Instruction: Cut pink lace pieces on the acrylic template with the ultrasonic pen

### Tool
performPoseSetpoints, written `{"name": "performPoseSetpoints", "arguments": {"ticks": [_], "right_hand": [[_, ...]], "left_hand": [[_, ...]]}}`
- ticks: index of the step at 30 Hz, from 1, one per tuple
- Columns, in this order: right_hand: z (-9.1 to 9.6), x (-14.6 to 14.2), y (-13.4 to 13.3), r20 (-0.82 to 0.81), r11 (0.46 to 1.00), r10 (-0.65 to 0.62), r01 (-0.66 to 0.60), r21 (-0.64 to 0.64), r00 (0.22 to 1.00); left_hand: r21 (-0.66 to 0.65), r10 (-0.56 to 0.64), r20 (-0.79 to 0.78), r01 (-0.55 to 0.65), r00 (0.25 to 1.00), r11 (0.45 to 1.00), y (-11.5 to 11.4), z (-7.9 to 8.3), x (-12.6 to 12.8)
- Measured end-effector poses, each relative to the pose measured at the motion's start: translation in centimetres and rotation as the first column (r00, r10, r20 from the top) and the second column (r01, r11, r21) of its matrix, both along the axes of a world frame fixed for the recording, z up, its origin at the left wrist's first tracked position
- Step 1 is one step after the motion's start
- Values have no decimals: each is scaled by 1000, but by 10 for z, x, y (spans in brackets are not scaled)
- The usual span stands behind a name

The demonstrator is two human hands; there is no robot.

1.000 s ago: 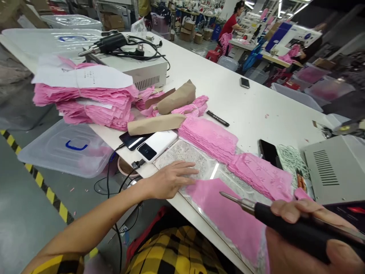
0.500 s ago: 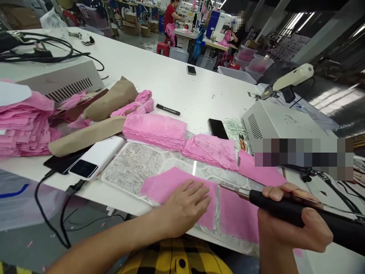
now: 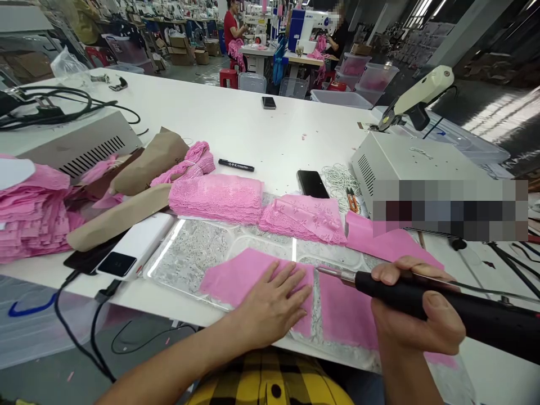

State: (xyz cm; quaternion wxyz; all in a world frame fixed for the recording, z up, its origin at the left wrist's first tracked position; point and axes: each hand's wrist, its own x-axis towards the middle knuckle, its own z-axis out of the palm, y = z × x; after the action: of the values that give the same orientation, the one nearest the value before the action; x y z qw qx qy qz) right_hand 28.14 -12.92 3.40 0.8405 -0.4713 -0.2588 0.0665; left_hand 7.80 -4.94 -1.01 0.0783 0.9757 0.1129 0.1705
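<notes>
Left hand [image 3: 274, 301] farther onto pink fabric [image 3: 240, 275]

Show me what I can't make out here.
All in the head view:
Part of the pink fabric piece: hidden under the left hand.
Rear of the black-handled pointed tool: cut off by the right edge.
Front of the right vented gray box: covered by pixelation.
Any reading on the display of the white power bank: too small.

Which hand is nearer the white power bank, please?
Left: the left hand rests on pink fabric, right of the power bank; the right hand, holding a pointed tool, is farther right.
</notes>
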Motion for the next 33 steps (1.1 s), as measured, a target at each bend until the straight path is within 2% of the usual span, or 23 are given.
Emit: {"name": "performPoseSetpoints", "arguments": {"ticks": [6, 16, 25, 33], "right_hand": [[-2, -1, 3, 24, 1000, 30, -30, 0, 999], [-1, -6, 9, 61, 1000, -7, 6, 11, 998], [0, -9, 9, 185, 999, 42, -44, 5, 982], [1, -10, 10, 158, 999, 53, -54, 4, 986]], "left_hand": [[13, -1, 5, 1, 1000, 1000, 0, -1, 1], [38, 2, 20, -2, 1000, 999, -1, -1, 2], [65, 5, -2, -5, 1000, 998, 0, 2, 2], [61, -13, 12, 12, 1000, 998, 0, 4, 1]]}}
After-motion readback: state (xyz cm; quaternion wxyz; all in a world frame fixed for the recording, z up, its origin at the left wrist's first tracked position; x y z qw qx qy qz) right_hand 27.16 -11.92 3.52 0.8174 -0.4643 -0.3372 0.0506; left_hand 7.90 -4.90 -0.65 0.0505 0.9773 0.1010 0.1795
